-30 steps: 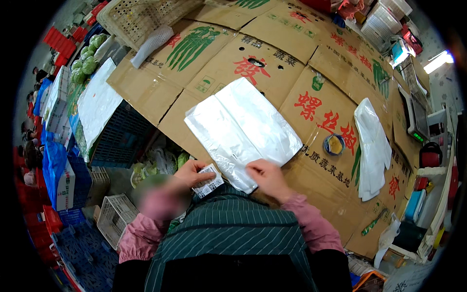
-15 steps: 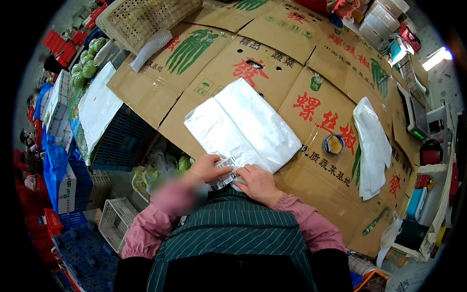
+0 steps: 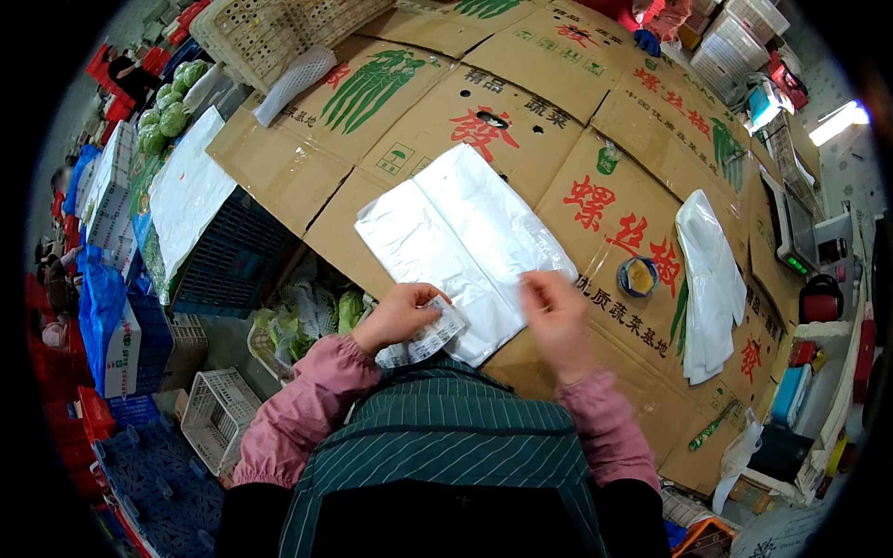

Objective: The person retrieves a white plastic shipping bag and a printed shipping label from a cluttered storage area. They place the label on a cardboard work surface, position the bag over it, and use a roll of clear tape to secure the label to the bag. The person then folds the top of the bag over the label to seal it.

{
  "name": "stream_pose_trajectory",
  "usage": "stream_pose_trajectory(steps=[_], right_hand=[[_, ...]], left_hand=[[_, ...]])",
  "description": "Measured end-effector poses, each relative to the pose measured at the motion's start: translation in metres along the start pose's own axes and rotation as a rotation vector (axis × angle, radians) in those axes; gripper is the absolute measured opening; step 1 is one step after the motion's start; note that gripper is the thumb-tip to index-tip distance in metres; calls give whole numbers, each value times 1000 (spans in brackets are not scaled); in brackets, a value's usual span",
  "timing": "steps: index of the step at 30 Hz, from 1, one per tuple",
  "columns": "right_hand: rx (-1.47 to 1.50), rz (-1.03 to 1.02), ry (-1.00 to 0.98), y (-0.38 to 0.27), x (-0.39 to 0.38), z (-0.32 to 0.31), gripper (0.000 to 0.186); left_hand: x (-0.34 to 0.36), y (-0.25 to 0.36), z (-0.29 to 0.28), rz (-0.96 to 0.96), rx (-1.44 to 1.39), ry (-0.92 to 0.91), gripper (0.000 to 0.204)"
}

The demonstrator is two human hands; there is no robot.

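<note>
A flat stack of white plastic bags (image 3: 456,232) lies on the cardboard-covered table in front of me. My left hand (image 3: 398,318) is closed on a strip of printed white labels (image 3: 426,340) at the stack's near edge, thumb and fingers pinching its upper end. Over the right edge of the bags is my right hand (image 3: 555,321), apart from the label strip. Motion smears its fingers, so I cannot make out whether anything is in them. To its right sits a small round tub (image 3: 638,276) with something yellowish inside.
Flattened cardboard (image 3: 372,200) covers the table. Another folded white bag (image 3: 709,288) and a green-handled tool (image 3: 714,426) lie at the right, near a scale (image 3: 791,223). A beige crate (image 3: 279,42) stands far left; leafy vegetables (image 3: 312,316) sit below the table's left edge.
My right hand has left the label strip and moved right and slightly up, across the bags. My left hand has stayed near the same place, still gripping the labels.
</note>
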State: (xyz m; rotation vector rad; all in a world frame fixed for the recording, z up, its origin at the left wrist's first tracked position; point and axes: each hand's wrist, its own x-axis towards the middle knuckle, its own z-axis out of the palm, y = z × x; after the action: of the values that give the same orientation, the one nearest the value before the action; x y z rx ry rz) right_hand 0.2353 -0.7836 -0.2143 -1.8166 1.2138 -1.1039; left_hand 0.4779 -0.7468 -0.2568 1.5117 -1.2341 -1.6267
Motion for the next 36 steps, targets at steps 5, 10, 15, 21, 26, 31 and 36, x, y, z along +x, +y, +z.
stream_pose_trajectory(steps=[5,10,15,21,26,31,36], right_hand=[[-239,-149,-493,12,-31,53,37],[-275,-181,-534,20,-34,61,38],[258,300,-662,4,-30,53,31],[355,226,-682,-3,-36,51,18],[511,408,-653,-1,-38,47,15],[604,444,-626,3,-48,50,11],[601,412,-588,2,-48,49,10]], left_hand=[[16,3,5,-181,537,221,39],[-14,-12,-25,-190,333,133,29],[-38,1,-14,122,-24,-15,15],[-46,28,3,25,41,1,13],[-51,25,7,54,-33,-19,15],[-49,9,10,95,166,42,19],[-40,4,11,92,344,88,25]])
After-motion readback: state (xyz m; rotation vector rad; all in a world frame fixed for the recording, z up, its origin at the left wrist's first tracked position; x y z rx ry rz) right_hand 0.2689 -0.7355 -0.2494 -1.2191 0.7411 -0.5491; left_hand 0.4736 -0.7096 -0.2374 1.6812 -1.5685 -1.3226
